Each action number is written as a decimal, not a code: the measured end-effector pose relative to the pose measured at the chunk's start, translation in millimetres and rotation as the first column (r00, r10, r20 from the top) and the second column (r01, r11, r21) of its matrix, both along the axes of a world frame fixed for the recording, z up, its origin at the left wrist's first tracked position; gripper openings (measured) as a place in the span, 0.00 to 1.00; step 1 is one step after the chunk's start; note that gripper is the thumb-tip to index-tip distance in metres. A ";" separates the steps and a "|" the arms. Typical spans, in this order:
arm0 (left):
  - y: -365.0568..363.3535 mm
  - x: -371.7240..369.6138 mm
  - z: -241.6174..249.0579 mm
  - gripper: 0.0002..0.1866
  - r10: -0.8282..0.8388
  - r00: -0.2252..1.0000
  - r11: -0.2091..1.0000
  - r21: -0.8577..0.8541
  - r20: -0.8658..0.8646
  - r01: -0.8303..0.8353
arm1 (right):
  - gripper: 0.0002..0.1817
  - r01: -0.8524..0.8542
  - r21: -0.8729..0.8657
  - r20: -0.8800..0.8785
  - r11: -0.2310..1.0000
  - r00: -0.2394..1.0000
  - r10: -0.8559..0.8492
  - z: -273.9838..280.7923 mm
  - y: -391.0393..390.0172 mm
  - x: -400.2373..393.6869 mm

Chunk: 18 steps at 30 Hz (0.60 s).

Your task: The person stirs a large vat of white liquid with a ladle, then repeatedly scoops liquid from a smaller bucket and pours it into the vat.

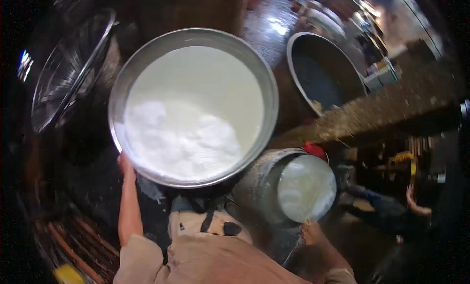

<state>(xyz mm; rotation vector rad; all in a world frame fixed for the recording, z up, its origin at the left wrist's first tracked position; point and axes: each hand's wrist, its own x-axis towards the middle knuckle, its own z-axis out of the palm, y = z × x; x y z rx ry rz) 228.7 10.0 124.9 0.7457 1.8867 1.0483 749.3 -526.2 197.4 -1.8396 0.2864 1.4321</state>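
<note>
Against the lower left rim of one wide, round, silver metal basin (117,112) of frothy white liquid (186,137) rests our left hand (126,164), its fingers too hidden to tell their grip. To the lower right, our right hand (310,232), blurred, has its fingers closed on one round, shallow pan (307,188) of cloudy liquid, handle end towards us, at a grey drum's (252,178) mouth.

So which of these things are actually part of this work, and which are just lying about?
Seemingly in use:
wide metal pan of white liquid, left hand at its rim
round scoop, held in the right hand
bucket below it

Seemingly just lying about:
metal tub
tilted round metal piece
sticks
</note>
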 end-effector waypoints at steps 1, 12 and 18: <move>17.2 -14.3 -20.8 0.26 0.004 0.993 1.000 -0.003 -0.116 -0.005 | 0.04 -0.104 -0.047 0.041 0.994 0.994 0.106 17.7 11.1 -1.5; 80.9 -36.2 -17.7 0.30 -0.187 0.769 0.982 -0.129 -0.612 0.136 | 0.04 -0.260 -0.133 0.122 0.956 0.953 0.276 97.4 172.1 -82.2; 80.3 -27.4 -15.1 0.28 -0.196 0.735 0.980 -0.115 -0.649 0.160 | 0.07 -0.260 0.047 -0.022 0.964 0.965 0.261 17.9 281.3 -138.0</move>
